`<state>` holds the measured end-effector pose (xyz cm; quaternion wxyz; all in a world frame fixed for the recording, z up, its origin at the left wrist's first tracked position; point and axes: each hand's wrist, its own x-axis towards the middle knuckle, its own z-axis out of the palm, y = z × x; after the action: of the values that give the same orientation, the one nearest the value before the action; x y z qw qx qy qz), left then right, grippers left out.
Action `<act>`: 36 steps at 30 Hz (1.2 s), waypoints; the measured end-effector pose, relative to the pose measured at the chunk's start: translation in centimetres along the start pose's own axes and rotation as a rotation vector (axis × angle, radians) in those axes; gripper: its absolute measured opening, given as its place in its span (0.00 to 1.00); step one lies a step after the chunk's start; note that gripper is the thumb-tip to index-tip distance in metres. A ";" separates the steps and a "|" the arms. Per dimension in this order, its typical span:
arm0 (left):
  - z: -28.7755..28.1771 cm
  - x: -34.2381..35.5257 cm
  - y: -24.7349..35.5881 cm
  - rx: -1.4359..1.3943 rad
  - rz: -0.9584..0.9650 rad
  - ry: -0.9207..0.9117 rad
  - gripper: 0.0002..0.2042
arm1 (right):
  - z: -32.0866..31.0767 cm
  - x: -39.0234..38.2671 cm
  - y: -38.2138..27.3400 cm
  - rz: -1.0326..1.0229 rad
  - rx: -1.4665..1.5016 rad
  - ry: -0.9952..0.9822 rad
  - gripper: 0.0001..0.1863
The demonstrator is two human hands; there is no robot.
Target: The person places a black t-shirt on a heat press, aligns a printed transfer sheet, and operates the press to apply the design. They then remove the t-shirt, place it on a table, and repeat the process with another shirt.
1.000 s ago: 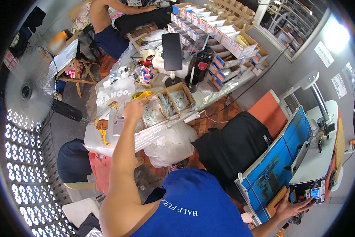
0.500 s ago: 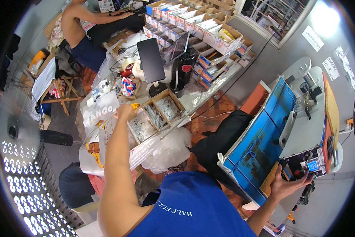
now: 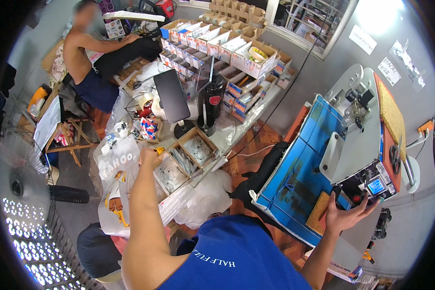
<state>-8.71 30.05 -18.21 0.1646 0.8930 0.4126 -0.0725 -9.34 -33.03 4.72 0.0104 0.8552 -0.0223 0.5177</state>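
Observation:
My left arm stretches over the worktable, and my left hand [image 3: 149,157] is closed above printed clear sheets [image 3: 118,166], beside a small yellow thing [image 3: 160,151]. What its fingers hold, if anything, is hidden. Next to it stands a divided cardboard box [image 3: 183,153] with small pale pieces inside. My right hand [image 3: 345,215] is at the control box [image 3: 362,185] of a grey machine, its fingers spread below the lit blue screen [image 3: 376,186]. It holds nothing that I can see. To its left lies the machine's blue-covered board [image 3: 294,162], with a tan pad [image 3: 318,212] at the near corner.
A phone [image 3: 171,95] on a stand and a black tumbler [image 3: 211,104] are on the table, before stacked cardboard boxes [image 3: 222,41]. Another person [image 3: 84,58] works at the far left. Scissors [image 3: 395,157] hang by the machine; a fan [image 3: 16,186] stands left.
The view has shifted, so the machine sits further left in it. My right hand's fingers have spread more at the control box. My left hand stays near the sheets.

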 end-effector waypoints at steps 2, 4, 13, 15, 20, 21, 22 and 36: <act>0.1 -0.1 0.6 -0.025 -0.078 0.026 0.29 | 0.1 -0.1 -0.3 0.004 0.008 0.016 0.52; 1.3 0.6 -0.1 -0.010 -0.131 0.035 0.32 | 0.3 -0.1 -0.3 -0.008 0.018 0.031 0.51; 1.6 2.2 0.7 0.083 -0.289 -0.013 0.20 | 0.2 -0.3 0.1 -0.058 0.016 0.091 0.48; 0.3 1.1 1.9 0.116 -0.268 -0.045 0.18 | 0.0 -0.2 0.2 -0.070 0.000 0.094 0.47; 2.6 4.3 -0.7 -0.058 -0.256 -0.067 0.19 | 0.2 -0.2 0.3 -0.072 -0.002 0.108 0.46; 3.0 4.7 -1.3 -0.058 -0.213 -0.092 0.19 | 0.2 -0.2 0.2 -0.068 -0.001 0.112 0.46; 3.2 4.9 -1.7 -0.117 -0.199 -0.040 0.19 | 0.4 -0.2 0.2 -0.064 0.003 0.117 0.46; -0.7 -1.3 -0.7 -0.027 -0.063 0.088 0.28 | -0.4 -0.4 0.3 -0.036 0.023 0.060 0.47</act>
<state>-10.12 29.82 -17.36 0.1559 0.8797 0.4480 -0.0330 -9.89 -33.27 4.53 0.0105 0.8396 -0.0004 0.5431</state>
